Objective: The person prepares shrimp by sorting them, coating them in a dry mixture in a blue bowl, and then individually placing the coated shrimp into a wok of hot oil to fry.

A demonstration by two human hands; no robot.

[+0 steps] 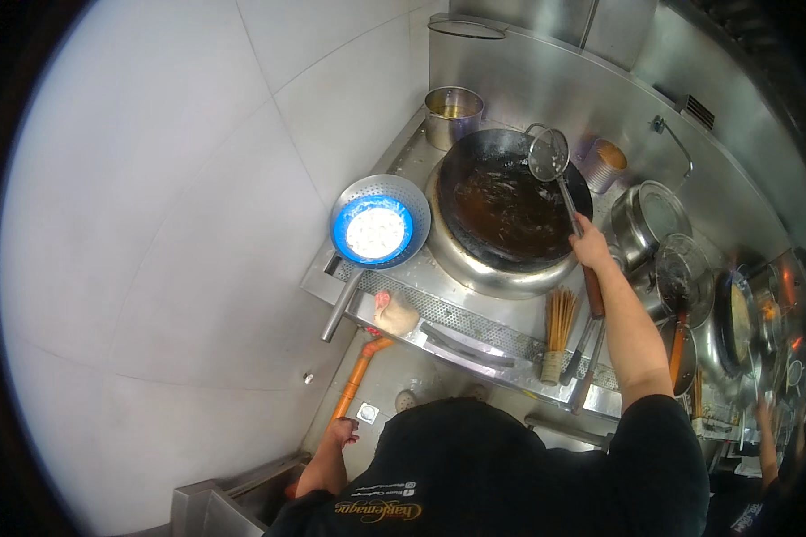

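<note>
My right hand (588, 243) grips the handle of a wire-mesh skimmer (549, 154), whose round head is over the back right part of a large black wok (504, 201) of dark brown liquid. The wok sits on a round steel burner ring (470, 275). My left hand (344, 431) hangs low at my side, its fingers partly curled; nothing shows in it. Left of the wok, a perforated steel strainer (411, 194) with a long handle holds a blue bowl (406, 235) with bright white contents. A pale cloth-like item with a red part (396, 317) lies at the range's front edge.
Behind the wok stand a steel pot (454, 121) of yellowish liquid and a ribbed can (604, 164). A bamboo brush (556, 335) and ladle handles lie at the front right. Further right are lidded pots (651, 215) and another strainer (682, 275). A co-worker's arm (767, 436) shows at far right.
</note>
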